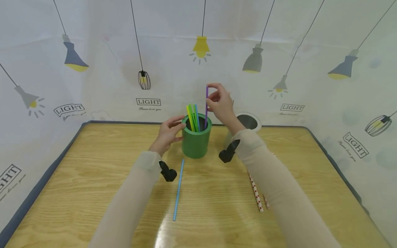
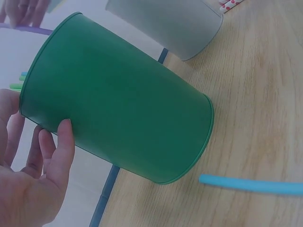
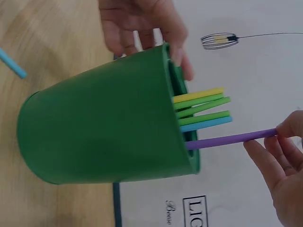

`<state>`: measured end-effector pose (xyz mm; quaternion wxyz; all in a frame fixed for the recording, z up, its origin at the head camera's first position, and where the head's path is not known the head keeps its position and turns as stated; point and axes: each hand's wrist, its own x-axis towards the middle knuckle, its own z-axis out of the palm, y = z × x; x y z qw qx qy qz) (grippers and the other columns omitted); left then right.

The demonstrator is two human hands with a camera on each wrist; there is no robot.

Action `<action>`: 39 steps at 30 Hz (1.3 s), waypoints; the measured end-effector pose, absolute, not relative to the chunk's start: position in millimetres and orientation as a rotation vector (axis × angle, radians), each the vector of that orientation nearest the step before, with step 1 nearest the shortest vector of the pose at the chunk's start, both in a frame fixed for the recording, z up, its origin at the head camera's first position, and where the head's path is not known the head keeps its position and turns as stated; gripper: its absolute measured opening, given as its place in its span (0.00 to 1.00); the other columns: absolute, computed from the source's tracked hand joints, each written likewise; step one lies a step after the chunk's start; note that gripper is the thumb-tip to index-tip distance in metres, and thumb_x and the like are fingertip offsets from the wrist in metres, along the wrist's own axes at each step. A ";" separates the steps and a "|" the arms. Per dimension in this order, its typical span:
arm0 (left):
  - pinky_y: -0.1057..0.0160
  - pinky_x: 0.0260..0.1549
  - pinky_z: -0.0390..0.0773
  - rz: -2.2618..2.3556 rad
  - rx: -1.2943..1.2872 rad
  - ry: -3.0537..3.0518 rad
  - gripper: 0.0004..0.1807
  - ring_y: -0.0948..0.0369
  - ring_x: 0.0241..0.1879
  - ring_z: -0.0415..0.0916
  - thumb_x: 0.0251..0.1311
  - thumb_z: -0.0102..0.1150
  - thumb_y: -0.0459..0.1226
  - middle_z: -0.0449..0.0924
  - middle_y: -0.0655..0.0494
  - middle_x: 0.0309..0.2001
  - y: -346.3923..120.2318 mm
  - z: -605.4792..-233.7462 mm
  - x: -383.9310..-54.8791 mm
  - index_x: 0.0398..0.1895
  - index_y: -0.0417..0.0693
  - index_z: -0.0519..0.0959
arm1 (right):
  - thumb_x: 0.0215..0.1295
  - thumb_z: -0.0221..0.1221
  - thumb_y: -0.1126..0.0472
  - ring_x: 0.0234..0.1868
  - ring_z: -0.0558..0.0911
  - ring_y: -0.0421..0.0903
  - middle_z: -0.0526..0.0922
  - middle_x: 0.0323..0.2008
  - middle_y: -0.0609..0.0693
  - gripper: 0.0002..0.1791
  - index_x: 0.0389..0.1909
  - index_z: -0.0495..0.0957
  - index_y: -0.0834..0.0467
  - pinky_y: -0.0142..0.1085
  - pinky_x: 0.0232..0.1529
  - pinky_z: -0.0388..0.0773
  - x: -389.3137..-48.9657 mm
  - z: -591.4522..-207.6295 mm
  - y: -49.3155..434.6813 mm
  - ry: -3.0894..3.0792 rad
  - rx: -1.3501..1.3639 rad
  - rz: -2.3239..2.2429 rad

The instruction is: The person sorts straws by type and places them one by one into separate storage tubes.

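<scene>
A green bucket (image 1: 194, 144) stands upright on the table, with several yellow, green and blue straws (image 3: 203, 101) leaning inside it and poking above its rim. My left hand (image 1: 167, 133) holds the bucket at the left of its rim, fingers spread around that side. Above the opening, my right hand (image 1: 221, 104) pinches a purple straw (image 1: 206, 103) near its top between thumb and fingers. The purple straw is nearly upright, its lower end inside the bucket on the right side. A single light blue straw (image 1: 178, 189) lies on the table in front of the bucket.
A grey-white bucket (image 2: 175, 23) stands right of the green one, partly hidden by my right forearm in the head view. White straws with red dots (image 1: 255, 193) lie beside that arm. A lamp-printed sheet (image 1: 173, 62) rises behind the wooden table (image 1: 102, 179).
</scene>
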<state>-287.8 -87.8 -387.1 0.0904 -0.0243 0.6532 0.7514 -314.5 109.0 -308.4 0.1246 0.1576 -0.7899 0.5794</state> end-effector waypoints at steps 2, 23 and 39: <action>0.54 0.40 0.80 2.233 -0.070 1.943 0.20 0.54 0.54 0.68 0.61 0.56 0.34 0.67 0.49 0.54 -88.1 -387.2 -287.7 0.58 0.51 0.73 | 0.60 0.53 0.72 0.32 0.74 0.47 0.70 0.32 0.55 0.24 0.58 0.66 0.59 0.38 0.29 0.83 -315.2 -315.3 108.4 -2.323 0.472 1.689; 0.54 0.40 0.80 2.216 -0.088 1.963 0.20 0.55 0.54 0.69 0.61 0.56 0.35 0.68 0.50 0.56 -87.5 -390.0 -289.1 0.58 0.53 0.73 | 0.60 0.54 0.72 0.33 0.75 0.48 0.73 0.34 0.56 0.23 0.56 0.66 0.55 0.34 0.31 0.79 -313.0 -345.4 101.5 -2.520 0.422 1.557; 0.52 0.43 0.79 2.200 -0.086 1.927 0.22 0.53 0.57 0.67 0.62 0.55 0.34 0.66 0.48 0.58 -89.1 -387.4 -289.6 0.60 0.51 0.70 | 0.60 0.55 0.70 0.33 0.76 0.47 0.75 0.32 0.54 0.24 0.56 0.66 0.53 0.35 0.32 0.78 -314.6 -356.1 92.2 -2.587 0.361 1.342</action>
